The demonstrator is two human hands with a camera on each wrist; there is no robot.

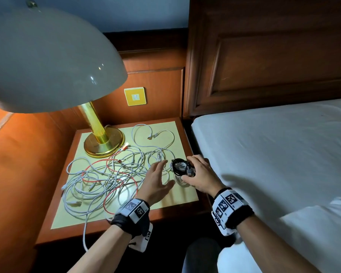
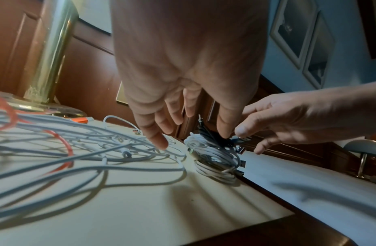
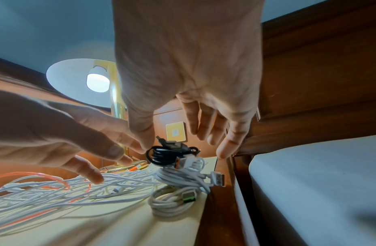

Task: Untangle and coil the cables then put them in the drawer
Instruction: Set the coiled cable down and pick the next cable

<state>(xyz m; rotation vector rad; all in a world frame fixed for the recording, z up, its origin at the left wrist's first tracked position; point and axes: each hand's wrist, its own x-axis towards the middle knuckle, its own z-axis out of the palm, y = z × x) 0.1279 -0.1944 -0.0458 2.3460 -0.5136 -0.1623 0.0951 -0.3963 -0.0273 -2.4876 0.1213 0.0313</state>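
Observation:
A loose tangle of white and red cables (image 1: 106,178) (image 2: 77,146) (image 3: 56,191) covers the left and middle of the nightstand top (image 1: 165,133). Near its right edge stand stacked white coils (image 1: 180,183) (image 2: 214,159) (image 3: 176,196) with a small black coiled cable (image 1: 180,166) (image 2: 216,138) (image 3: 161,154) on top. My right hand (image 1: 193,170) (image 3: 183,150) arches over the black coil with fingers spread, its thumb touching the coil's edge. My left hand (image 1: 166,172) (image 2: 189,129) hovers flat just left of the stack, holding nothing. No drawer is in view.
A brass lamp (image 1: 103,142) with a wide shade stands at the back left of the nightstand. One white cable (image 1: 85,233) hangs over the front edge. The bed (image 1: 274,154) lies close on the right, with a wooden headboard behind it.

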